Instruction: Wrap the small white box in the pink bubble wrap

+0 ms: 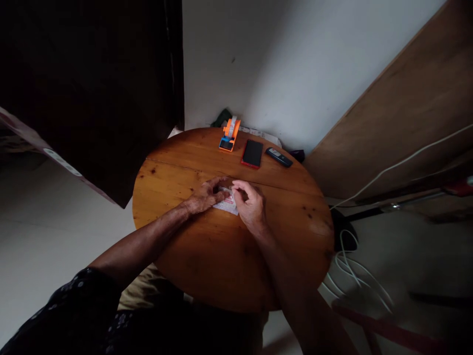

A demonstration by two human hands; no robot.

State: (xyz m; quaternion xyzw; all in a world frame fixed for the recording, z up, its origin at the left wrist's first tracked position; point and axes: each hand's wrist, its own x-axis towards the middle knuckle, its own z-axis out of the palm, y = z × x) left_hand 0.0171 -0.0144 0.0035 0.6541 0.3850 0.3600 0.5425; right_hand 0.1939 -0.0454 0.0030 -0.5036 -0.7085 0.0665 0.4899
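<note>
A small whitish bag (227, 208), perhaps clear plastic, with red print, lies low over the middle of the round wooden table. My left hand (205, 197) holds its left side, thumb across the front and fingers curled behind the upper edge. On the other side my right hand (253, 204) is closed, thumb and fingertips pinched together at the bag's upper right edge. Part of the bag is hidden under both hands.
On the far side of the wooden table (207, 256) stand an orange and blue tape dispenser (229, 134), a red-edged phone (252, 153) and a dark handset (279, 157). A wall rises behind. White cable (349, 266) loops on the floor at right.
</note>
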